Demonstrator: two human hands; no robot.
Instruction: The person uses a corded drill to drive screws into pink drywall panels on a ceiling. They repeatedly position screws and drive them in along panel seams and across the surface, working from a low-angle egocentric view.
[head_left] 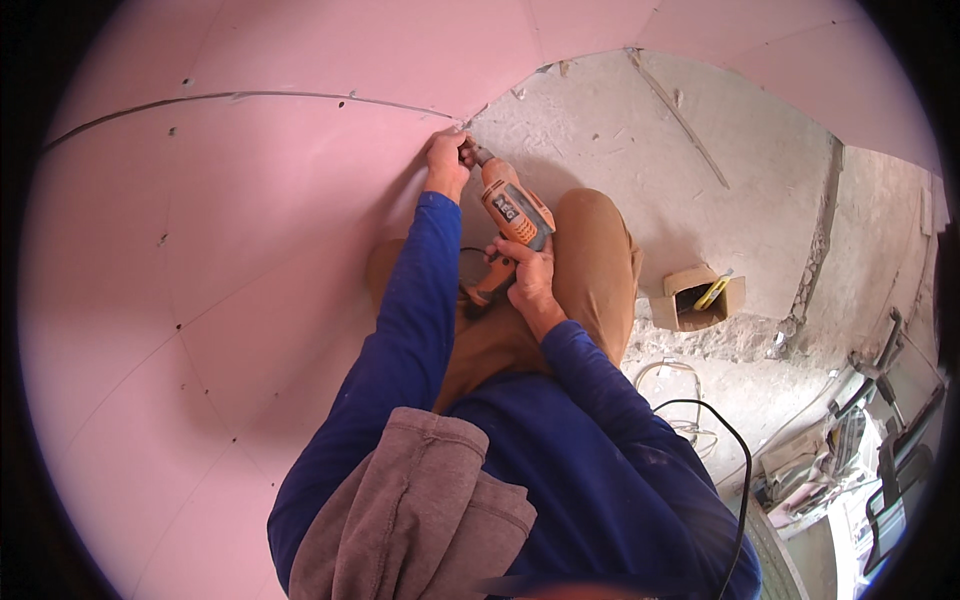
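Note:
An orange and black electric screw gun (517, 208) points away from me, its nose close to the pink drywall (270, 190) at my left. My right hand (532, 277) is wrapped round its handle. At the tool's tip, my left hand (447, 163) has its fingers pinched together near the board's edge and a dark seam. Whatever small piece those fingers hold is hidden. Dark screw heads (179, 326) dot the board in several places.
A small open cardboard box (665, 309) with a yellow utility knife (713, 291) stands on the concrete floor (720, 230) at right. A thin strip (680, 120) lies farther off. A black cord (748, 460) runs past my right arm. Clutter (840, 450) fills the lower right.

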